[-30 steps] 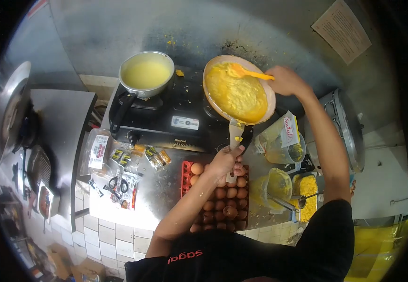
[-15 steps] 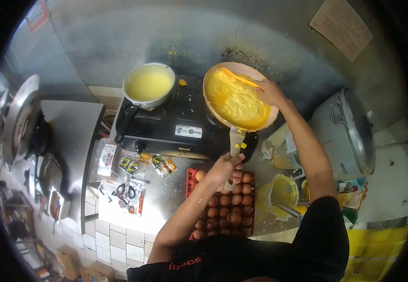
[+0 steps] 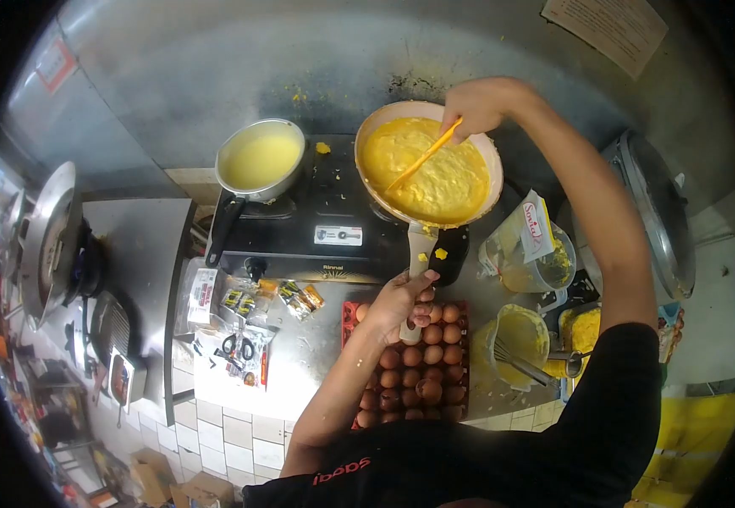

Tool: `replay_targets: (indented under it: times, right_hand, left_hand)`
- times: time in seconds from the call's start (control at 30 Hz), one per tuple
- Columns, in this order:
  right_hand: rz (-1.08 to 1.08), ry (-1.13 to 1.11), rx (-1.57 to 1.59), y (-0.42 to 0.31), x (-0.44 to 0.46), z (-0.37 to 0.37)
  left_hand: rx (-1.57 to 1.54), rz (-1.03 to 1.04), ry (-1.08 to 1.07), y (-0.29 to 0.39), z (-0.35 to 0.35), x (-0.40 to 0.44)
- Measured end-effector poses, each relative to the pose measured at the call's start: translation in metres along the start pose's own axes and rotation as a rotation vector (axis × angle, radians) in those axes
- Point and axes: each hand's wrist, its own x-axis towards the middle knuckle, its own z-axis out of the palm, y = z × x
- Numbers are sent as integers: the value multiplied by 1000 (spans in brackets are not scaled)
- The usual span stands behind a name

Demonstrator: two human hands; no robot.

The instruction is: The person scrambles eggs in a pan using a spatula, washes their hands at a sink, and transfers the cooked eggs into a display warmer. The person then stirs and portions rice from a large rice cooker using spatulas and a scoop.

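Observation:
My left hand (image 3: 403, 306) is wrapped round the pale handle of a frying pan (image 3: 494, 161), above a red tray of brown eggs (image 3: 411, 356). The pan is over the right side of the black stove (image 3: 333, 250) and holds a yellow egg mixture (image 3: 443, 182), partly set and partly liquid. From above the pan's upper right rim, my right hand (image 3: 479, 108) grips an orange spatula (image 3: 422, 158), its tip in the mixture at the lower left. A saucepan (image 3: 261, 157) of pale yellow liquid sits on the stove's left side.
Right of the stove are a clear jug (image 3: 536, 254), a tub (image 3: 520, 339) with a whisk, and a large lidded pot (image 3: 655, 212). Packets (image 3: 300, 298) and scissors (image 3: 236, 345) lie on the counter's left. A wok (image 3: 50, 241) stands at far left.
My right hand has moved up and the spatula's tip has swept from the pan's upper part to its lower left. My left hand keeps its hold on the handle.

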Motion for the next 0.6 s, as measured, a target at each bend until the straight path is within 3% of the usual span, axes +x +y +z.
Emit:
replay_targets:
  times: [0.1,0.2,0.3,0.4,0.6]
  right_hand:
    - [35,129,30,23,-23,-5]
    - [235,248,182,40,-22,4]
    - [83,378,275,75,14,40]
    - [-61,378,295,65,42,50]
    - [-246,165,36,5,31,18]
  left_hand:
    - [-18,-5,-15,-2,-2,0]
    - [-33,-18,-27,0,-3,1]
    - [-9,-14,-19,0,-2,0]
    - [28,0,-5,-1,0,2]
    - [8,-5,-19,-1,-3,2]
